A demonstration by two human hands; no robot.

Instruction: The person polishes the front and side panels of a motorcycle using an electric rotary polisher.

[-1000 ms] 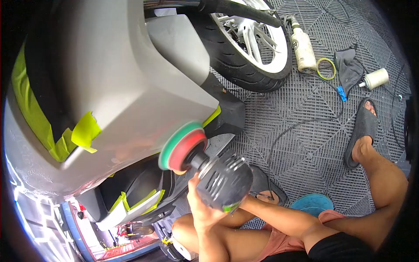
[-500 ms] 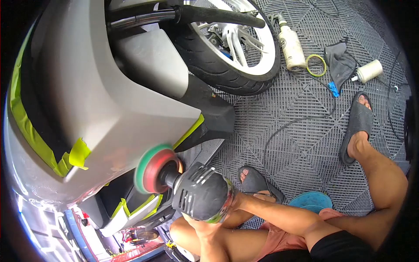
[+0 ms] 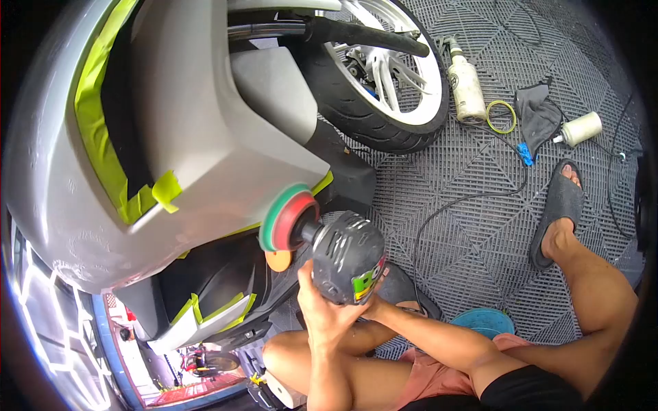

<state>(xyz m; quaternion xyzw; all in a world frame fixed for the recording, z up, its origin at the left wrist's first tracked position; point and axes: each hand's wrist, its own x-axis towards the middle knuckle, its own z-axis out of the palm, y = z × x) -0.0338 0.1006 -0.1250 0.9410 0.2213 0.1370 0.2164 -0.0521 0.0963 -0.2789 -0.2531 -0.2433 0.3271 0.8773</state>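
A black power polisher (image 3: 348, 253) is held in both of my hands. My left hand (image 3: 325, 308) wraps round its underside from the near left. Behind the tool, my right hand (image 3: 377, 291) is closed on it, partly hidden by the body. The round green and red pad (image 3: 289, 218) lies against the lower edge of the grey motorcycle panel (image 3: 205, 161). Yellow-green masking tape (image 3: 96, 109) lines the dark recess in that panel, and a loose flap of it sticks out.
A wheel with a black tyre (image 3: 384, 127) stands at the top. On the grey grid floor lie a large bottle (image 3: 466, 89), a yellow tape ring (image 3: 501, 117), a dark cloth (image 3: 538, 113), a small bottle (image 3: 582, 129) and a cable (image 3: 445, 205). A blue bowl (image 3: 482, 322) sits near my legs.
The polisher, with both hands on it, first moved left and down along the panel edge, then back right and up. The camera view has shifted too.
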